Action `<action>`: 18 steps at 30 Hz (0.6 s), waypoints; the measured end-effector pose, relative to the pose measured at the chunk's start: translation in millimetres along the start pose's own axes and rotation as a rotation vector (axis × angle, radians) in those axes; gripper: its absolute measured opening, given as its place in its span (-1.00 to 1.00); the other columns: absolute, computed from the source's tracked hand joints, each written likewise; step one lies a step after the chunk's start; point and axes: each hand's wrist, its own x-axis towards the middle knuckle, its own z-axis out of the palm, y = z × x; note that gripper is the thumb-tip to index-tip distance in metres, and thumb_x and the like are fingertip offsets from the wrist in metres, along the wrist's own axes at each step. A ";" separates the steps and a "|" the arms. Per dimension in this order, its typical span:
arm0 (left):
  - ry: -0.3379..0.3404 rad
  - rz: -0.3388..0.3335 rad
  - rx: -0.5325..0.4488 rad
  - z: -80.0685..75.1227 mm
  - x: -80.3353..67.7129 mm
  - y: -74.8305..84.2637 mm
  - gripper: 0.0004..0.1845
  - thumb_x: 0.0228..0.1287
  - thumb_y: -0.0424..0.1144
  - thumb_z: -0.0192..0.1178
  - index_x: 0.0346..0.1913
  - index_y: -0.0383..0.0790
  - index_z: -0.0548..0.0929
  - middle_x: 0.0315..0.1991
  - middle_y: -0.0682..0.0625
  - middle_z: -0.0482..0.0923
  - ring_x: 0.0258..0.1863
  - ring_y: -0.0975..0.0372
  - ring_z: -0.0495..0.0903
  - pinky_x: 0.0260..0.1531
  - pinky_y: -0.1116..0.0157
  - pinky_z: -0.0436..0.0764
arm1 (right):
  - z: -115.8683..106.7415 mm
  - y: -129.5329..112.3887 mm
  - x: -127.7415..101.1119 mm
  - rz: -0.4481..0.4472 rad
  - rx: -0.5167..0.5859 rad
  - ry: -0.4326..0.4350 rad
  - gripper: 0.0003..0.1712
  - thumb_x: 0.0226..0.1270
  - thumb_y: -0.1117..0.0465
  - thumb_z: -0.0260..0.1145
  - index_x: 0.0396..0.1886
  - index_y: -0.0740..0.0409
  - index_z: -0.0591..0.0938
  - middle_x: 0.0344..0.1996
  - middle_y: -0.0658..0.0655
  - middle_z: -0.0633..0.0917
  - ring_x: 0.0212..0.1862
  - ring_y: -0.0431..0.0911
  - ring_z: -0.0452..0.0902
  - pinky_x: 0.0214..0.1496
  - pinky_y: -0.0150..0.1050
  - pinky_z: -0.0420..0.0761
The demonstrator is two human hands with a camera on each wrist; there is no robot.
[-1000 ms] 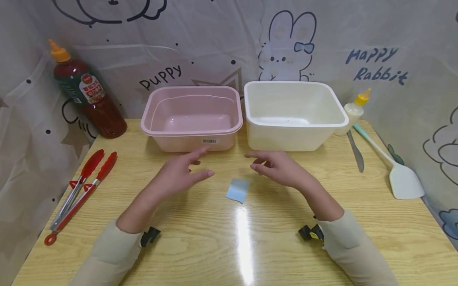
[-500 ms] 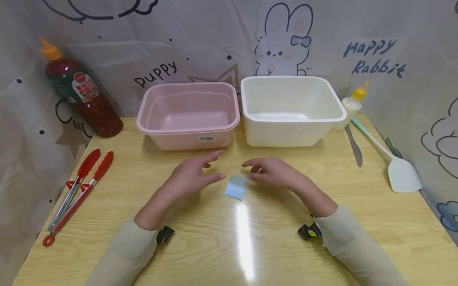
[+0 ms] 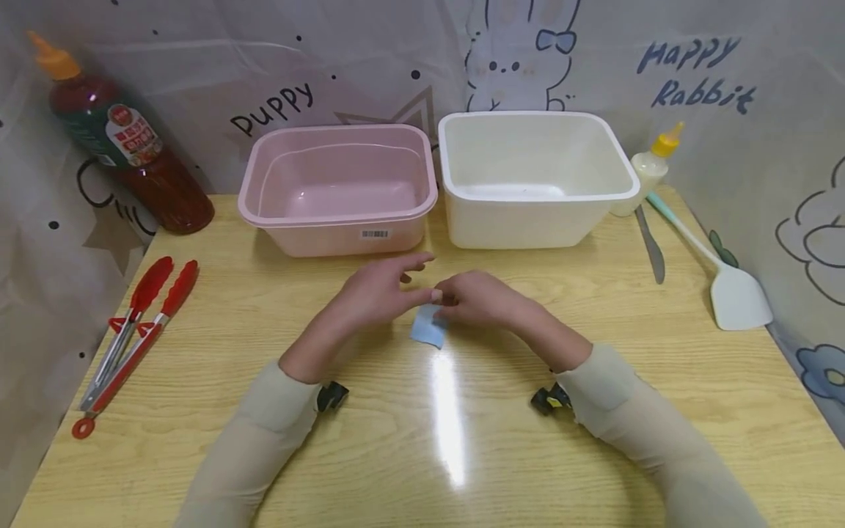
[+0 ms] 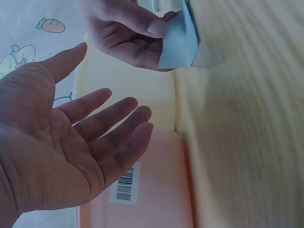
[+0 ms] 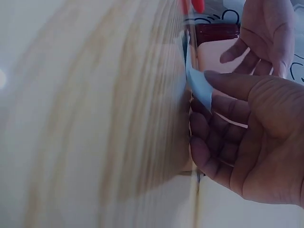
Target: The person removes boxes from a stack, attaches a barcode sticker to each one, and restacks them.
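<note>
- The step in hand looks like picking up the small blue sheet (image 3: 429,326): the right hand (image 3: 485,299) pinches its far edge between thumb and fingers, lifting that edge off the table (image 3: 277,455).
- The left hand (image 3: 379,290) hovers just beside it, fingers spread, holding nothing.
- Next move, I judge: a firmer grip, then lift clear.
- A second ago both hands were apart, the sheet lying untouched between them.

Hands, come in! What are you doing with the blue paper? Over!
Right hand pinches blue paper on the table. Left hand open beside it. Nothing in the way.
</note>
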 end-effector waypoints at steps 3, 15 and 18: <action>0.013 0.014 -0.017 -2.9 2.5 2.3 -0.32 0.35 0.22 0.25 0.48 0.17 0.40 0.34 0.04 0.55 0.23 0.10 0.62 0.16 0.01 0.60 | 0.0 -0.4 3.6 0.013 -0.030 -0.012 -0.79 0.41 0.04 0.37 -0.17 0.07 0.74 -0.32 0.01 0.77 -0.27 -0.12 0.62 -0.12 -0.15 0.64; 0.022 0.071 -0.032 -6.2 1.8 0.9 -0.38 0.38 0.12 0.26 0.46 0.14 0.44 0.32 0.00 0.57 0.20 0.08 0.64 0.15 0.04 0.62 | -13.4 14.7 -4.3 0.029 0.193 0.056 -0.85 0.52 0.18 0.22 -0.19 0.07 0.71 -0.37 -0.01 0.66 -0.31 -0.13 0.47 -0.19 -0.23 0.47; 0.006 0.093 -0.045 -3.3 -1.0 -1.7 -0.41 0.40 0.03 0.28 0.45 0.17 0.45 0.31 -0.02 0.59 0.18 0.07 0.65 0.12 0.04 0.64 | -15.8 19.4 -9.4 0.048 0.326 0.079 -0.83 0.52 0.23 0.21 -0.12 0.14 0.71 -0.30 0.05 0.69 -0.26 -0.09 0.51 -0.15 -0.22 0.53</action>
